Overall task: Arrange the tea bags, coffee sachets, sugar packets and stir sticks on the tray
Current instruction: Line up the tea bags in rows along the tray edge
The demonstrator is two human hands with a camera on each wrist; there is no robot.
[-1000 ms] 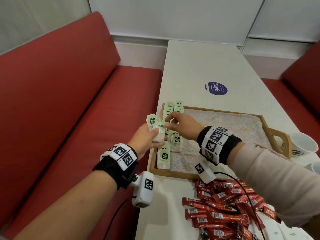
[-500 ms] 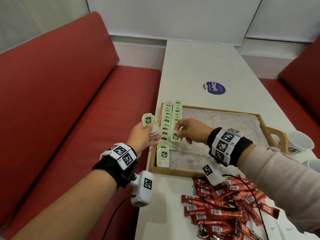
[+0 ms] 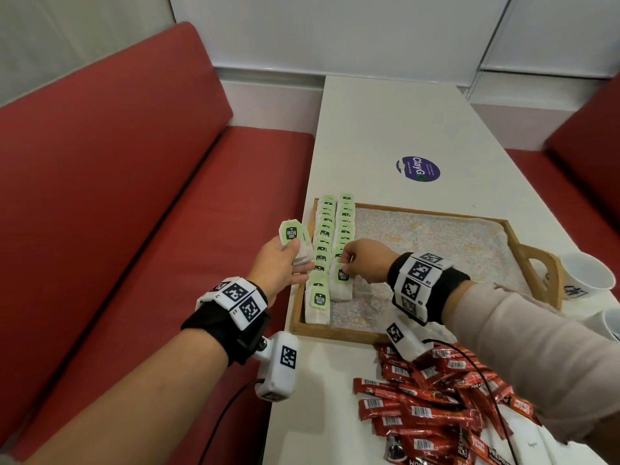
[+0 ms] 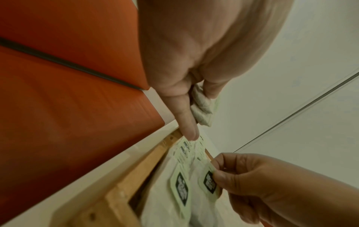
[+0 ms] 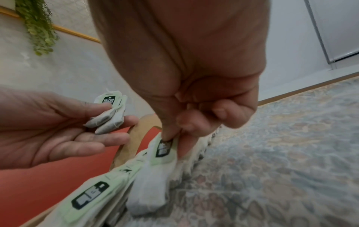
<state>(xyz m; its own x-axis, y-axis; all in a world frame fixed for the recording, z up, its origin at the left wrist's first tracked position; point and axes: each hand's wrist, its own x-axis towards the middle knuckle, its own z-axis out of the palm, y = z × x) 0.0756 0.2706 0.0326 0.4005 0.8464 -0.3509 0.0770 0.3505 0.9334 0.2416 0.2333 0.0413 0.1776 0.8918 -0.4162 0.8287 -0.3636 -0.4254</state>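
Observation:
A wooden tray (image 3: pixel 339 332) with a patterned liner lies on the white table. Two rows of green-tagged tea bags (image 3: pixel 323 236) run along its left side. My right hand (image 3: pixel 364 263) pinches the tag of one tea bag (image 3: pixel 341 283) at the near end of the second row; the same tea bag (image 5: pixel 155 169) touches the liner. My left hand (image 3: pixel 280 263) hovers just left of the tray, thumb and fingers holding a few spare tea bags (image 3: pixel 295 243), which show as spare tea bags (image 5: pixel 108 115) in the right wrist view. Red coffee sachets (image 3: pixel 426 401) lie heaped near the table's front edge.
White paper cups (image 3: pixel 585 275) stand right of the tray's handle (image 3: pixel 543 273). A round purple sticker (image 3: pixel 417 169) lies on the table beyond the tray. Red bench seats (image 3: pixel 134 229) flank the table on both sides. White packets (image 3: pixel 533 444) lie by the sachets.
My right hand took a tea bag from my left hand, carried it down to the tray and set it at the near end of the second row. My left hand stayed beside the tray.

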